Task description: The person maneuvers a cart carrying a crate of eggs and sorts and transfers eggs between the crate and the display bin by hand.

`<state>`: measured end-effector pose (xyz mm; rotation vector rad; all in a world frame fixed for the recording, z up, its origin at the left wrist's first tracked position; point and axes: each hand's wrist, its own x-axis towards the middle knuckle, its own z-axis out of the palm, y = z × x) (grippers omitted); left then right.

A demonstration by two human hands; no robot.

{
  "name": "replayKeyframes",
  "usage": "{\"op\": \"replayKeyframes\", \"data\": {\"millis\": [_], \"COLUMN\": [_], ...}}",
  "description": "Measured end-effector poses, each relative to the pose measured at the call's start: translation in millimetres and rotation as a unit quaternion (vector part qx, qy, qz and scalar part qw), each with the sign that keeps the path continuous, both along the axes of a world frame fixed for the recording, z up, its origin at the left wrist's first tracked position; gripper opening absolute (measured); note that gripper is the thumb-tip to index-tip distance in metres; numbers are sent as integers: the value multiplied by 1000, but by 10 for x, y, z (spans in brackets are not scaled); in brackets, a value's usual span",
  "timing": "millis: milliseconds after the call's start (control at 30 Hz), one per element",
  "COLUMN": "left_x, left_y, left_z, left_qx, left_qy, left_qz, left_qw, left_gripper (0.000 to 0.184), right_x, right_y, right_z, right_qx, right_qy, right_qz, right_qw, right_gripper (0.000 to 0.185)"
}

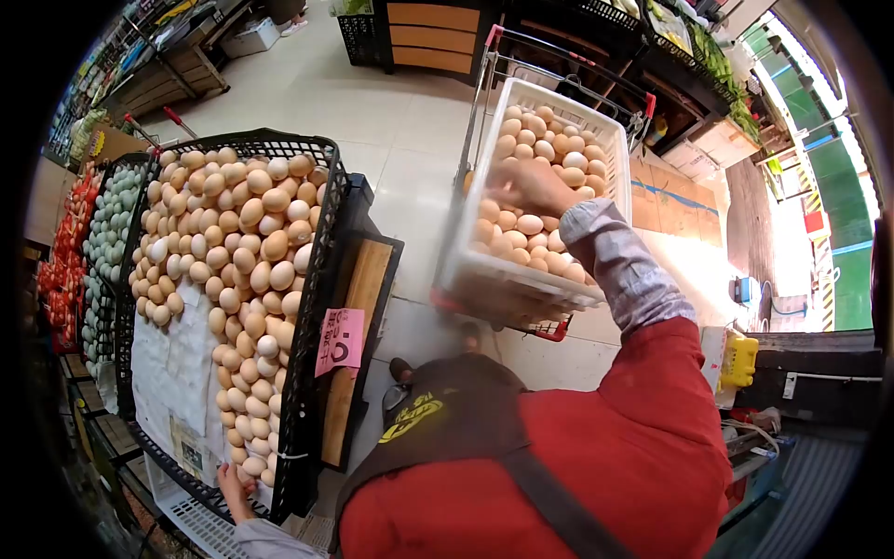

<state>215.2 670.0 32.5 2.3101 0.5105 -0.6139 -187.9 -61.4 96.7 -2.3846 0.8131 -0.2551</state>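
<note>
Beside my dark apron (456, 396), at the near end of the black crate (300, 410), my left grip (237, 490) is by the lowest of the brown eggs (244, 252), its fingers slightly bent; whether they close on one, I cannot tell. The eggs are heaped along the crate's far end and down its right side, with white liner (177, 373) bare on the left. A pink card (340, 340) hangs on the crate's outer right side. Further forward, my right grip (533, 184) is low over a white basket (610, 140), blurred, and I cannot tell whether it is clamped on an egg or bare. More eggs (563, 144) fill that basket on both sides of my hand, and the basket sits in a cart (650, 104) with red corners. Past the crate to the left are pale green eggs (116, 210), then red packs (67, 256). Across the tiled floor (396, 186), a wood-slatted stand (430, 37) and leafy greens (712, 67) lie farthest off.
</note>
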Motion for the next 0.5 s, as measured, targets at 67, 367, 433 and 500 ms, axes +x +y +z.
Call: {"op": "replayKeyframes", "data": {"millis": [67, 367, 433, 500], "left_x": [-45, -22, 40, -223], "left_y": [-96, -447, -618, -1401], "left_z": [87, 332, 432, 786], "left_qx": [27, 124, 180, 92], "left_qy": [10, -225, -400, -459], "left_qz": [-7, -106, -193, -205], "left_qw": [1000, 961, 878, 859], "left_gripper": [54, 46, 39, 34], "right_x": [-108, -220, -245, -239], "right_y": [-21, 40, 23, 35], "right_z": [-268, -704, -746, -758], "right_qx": [-24, -48, -53, -59], "right_qy": [53, 72, 60, 48], "right_qz": [89, 122, 131, 140], "right_qw": [994, 989, 988, 987], "right_gripper": [32, 45, 45, 45]}}
